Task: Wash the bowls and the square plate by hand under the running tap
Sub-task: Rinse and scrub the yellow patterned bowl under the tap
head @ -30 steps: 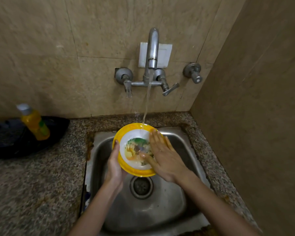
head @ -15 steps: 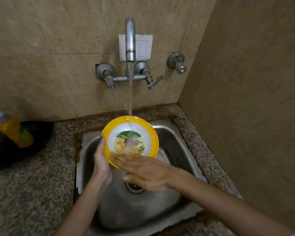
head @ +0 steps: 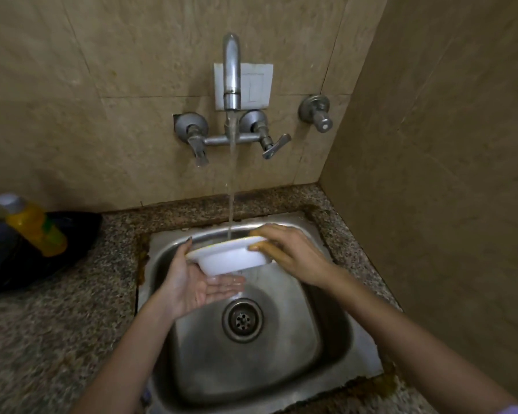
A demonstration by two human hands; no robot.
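— What are the hands doing?
— The left hand (head: 198, 283) lies flat, palm up, under the white round bowl (head: 231, 256). The right hand (head: 293, 252) curls over its right rim.
— Where is the bowl?
— Above the steel sink (head: 326, 339), under water from the metal tap (head: 232, 70). The label on the yellow plastic bottle (head: 36, 228) is unreadable.

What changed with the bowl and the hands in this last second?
The bowl was tipped from facing the person to nearly level, white underside showing. The right hand left the inside and took its right rim; the left hand slid beneath. The tap runs on.
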